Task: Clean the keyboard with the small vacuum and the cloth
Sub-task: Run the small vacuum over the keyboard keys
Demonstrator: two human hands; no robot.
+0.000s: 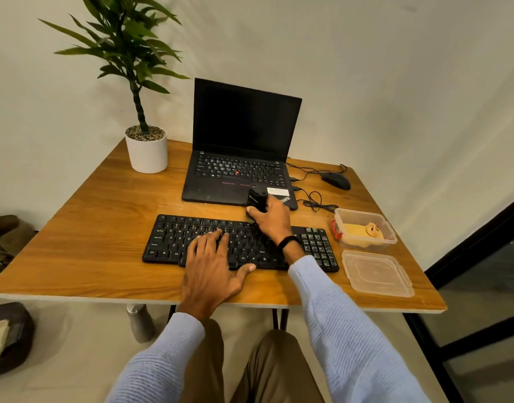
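Our left hand point(212, 266) lies flat on the black plastic keyboard point(174, 239), fingers together, thumb splayed; at one o'clock our right hand point(271, 219) grips the small black vacuum point(256, 199), fingers curled.

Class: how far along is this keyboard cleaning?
Done: the lid is off the box. In hand: the right hand grips the small vacuum at the keyboard; the left hand rests on its keys. Left: wiping; the yellow cloth lies in the box.
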